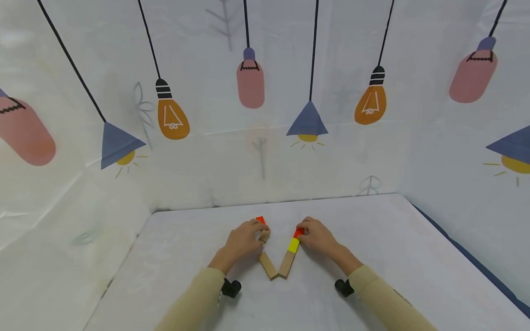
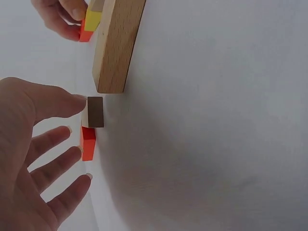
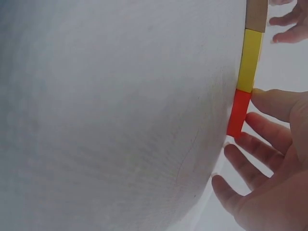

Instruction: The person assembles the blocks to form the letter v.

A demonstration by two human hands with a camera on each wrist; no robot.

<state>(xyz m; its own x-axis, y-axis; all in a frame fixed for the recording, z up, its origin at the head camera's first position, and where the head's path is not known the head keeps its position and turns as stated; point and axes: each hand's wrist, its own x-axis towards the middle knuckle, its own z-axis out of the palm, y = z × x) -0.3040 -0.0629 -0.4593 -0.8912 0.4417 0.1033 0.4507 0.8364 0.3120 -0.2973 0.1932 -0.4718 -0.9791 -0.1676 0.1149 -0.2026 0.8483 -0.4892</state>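
In the head view, blocks form a V on the white table. Its left arm has a long plain wooden block (image 1: 268,266) at the bottom, with a short wooden block (image 2: 96,112) and a red block (image 1: 261,220) further up. My left hand (image 1: 243,239) pinches the short wooden block, its thumb at the near end and other fingers spread by the red one. On the right arm, a wooden block (image 1: 287,264), a yellow block (image 3: 250,60) and a red block (image 3: 238,113) stand end to end. My right hand (image 1: 318,236) pinches that red block between thumb and fingertips.
The white tabletop (image 1: 190,239) reaches back to a pale curtain (image 1: 281,170) printed with hanging lamps. A dark strip (image 1: 468,259) runs along the table's right edge. Black wrist devices (image 1: 231,288) sit below both hands.
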